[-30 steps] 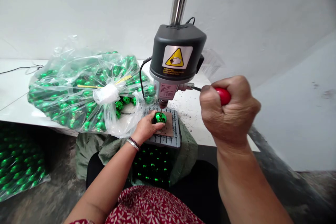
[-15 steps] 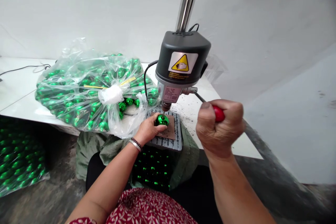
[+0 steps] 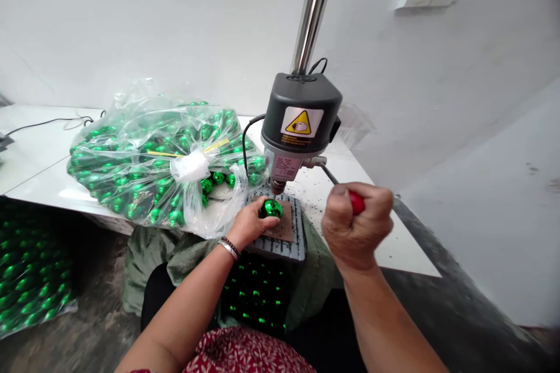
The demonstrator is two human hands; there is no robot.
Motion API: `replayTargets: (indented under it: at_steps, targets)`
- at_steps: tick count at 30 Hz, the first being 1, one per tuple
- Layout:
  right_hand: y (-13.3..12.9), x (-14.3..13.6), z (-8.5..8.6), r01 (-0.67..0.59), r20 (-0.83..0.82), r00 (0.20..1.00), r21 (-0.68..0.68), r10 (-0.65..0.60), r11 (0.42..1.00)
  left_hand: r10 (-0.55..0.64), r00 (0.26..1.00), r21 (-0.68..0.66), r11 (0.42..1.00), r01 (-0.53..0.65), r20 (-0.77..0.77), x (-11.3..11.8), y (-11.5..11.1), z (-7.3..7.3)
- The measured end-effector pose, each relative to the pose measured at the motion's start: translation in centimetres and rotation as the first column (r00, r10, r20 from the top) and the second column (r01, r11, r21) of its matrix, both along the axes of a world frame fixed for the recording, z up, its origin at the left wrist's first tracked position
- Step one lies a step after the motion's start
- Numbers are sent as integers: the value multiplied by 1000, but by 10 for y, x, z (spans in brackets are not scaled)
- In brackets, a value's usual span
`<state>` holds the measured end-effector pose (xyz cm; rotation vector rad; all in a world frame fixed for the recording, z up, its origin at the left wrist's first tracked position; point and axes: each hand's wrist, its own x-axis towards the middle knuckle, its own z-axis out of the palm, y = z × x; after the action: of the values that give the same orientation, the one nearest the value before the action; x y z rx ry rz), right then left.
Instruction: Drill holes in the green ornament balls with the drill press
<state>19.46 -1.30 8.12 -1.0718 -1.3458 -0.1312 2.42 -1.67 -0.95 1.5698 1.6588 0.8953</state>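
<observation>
My left hand [image 3: 251, 222] holds a shiny green ball [image 3: 273, 208] between thumb and fingers on a brown pad [image 3: 285, 227], which lies on the ridged grey base [image 3: 286, 250] of a drill press. Right above the ball is the chuck [image 3: 277, 186] of the dark grey drill head [image 3: 301, 113], its thin bit reaching the ball's top. To the right, my right hand [image 3: 359, 224] is wrapped round the red knob [image 3: 356, 202] at the end of the press lever [image 3: 329, 173].
A clear plastic bag [image 3: 192, 166] of green balls lies on the white table [image 3: 39, 178]. Another bag of balls [image 3: 35, 274] sits at lower left. Green cloth [image 3: 146, 262] hangs below the base. A steel column [image 3: 315, 14] rises behind; dark shavings dot the table.
The view has tilted, so the table and press appear lower. My right hand has shifted slightly left with the red knob. My left hand still holds the ball under the drill.
</observation>
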Motion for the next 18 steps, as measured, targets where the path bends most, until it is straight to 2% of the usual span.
replayTargets:
  at_steps: [2, 5, 7, 10, 15, 16, 18]
  targets:
    - [10, -2, 27, 1, -18, 1000, -39, -2, 999, 20, 1000, -9, 1000, -19, 12, 1, 0, 0]
    - [27, -5, 70, -43, -60, 998, -241, 29, 970, 52, 996, -6, 999, -52, 65, 3, -3, 0]
    - [33, -7, 89, -32, -53, 998, -338, 15, 941, 56, 992, 16, 998, -59, 115, 3, -9, 2]
    - [34, -9, 97, -19, -56, 998, -403, -4, 915, 12, 990, 36, 999, -17, 137, -4, -27, 9]
    - [32, -12, 94, -25, -142, 989, -359, -28, 933, -222, 967, -39, 973, 229, 127, -31, -67, 28]
    - [32, -12, 94, -32, -158, 987, -343, -24, 939, -232, 963, -60, 968, 242, 136, -37, -72, 32]
    - [34, -12, 94, -52, -181, 983, -329, -9, 943, -162, 975, -62, 983, 173, 154, -48, -75, 37]
